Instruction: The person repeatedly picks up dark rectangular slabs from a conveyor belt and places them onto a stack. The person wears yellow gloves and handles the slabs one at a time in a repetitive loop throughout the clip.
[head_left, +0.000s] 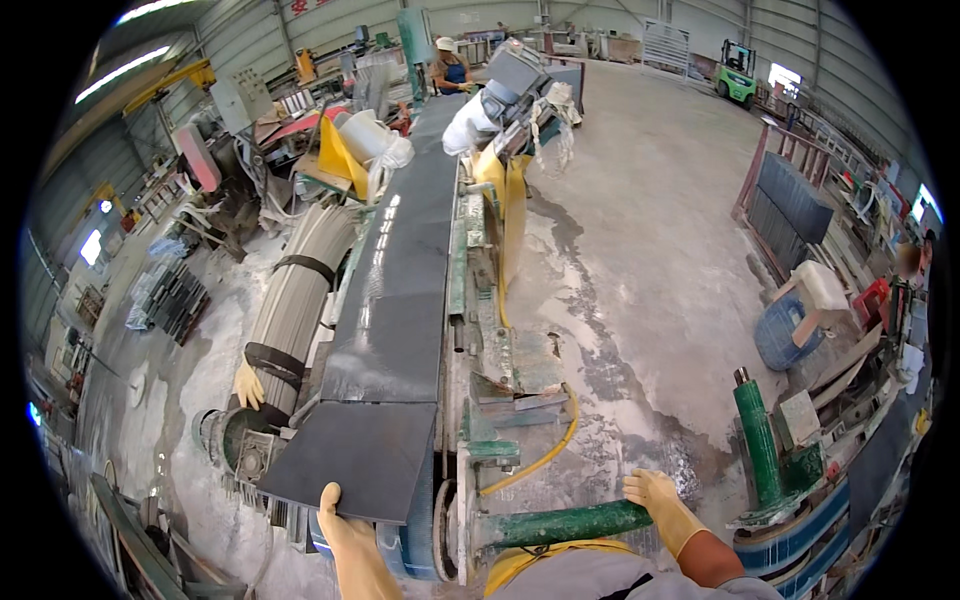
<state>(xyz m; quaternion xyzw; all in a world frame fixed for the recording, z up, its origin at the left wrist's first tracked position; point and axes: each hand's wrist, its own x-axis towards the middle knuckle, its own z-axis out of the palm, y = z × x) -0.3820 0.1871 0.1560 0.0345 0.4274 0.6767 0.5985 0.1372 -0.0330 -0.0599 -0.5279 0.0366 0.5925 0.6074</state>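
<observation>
We hold a dark stone slab at the near end of a long conveyor line.

Our left hand, in a yellow glove, grips the near edge of the dark slab, thumb on top; the slab lies flat on the end of the conveyor surface, with longer dark slabs lined up beyond it. Our right hand, also gloved, rests on the tip of a green roller bar, fingers curled over it. A blue bin on the floor at right holds pale stone offcuts. A stray yellow glove lies beside a strapped bundle of grey strips.
</observation>
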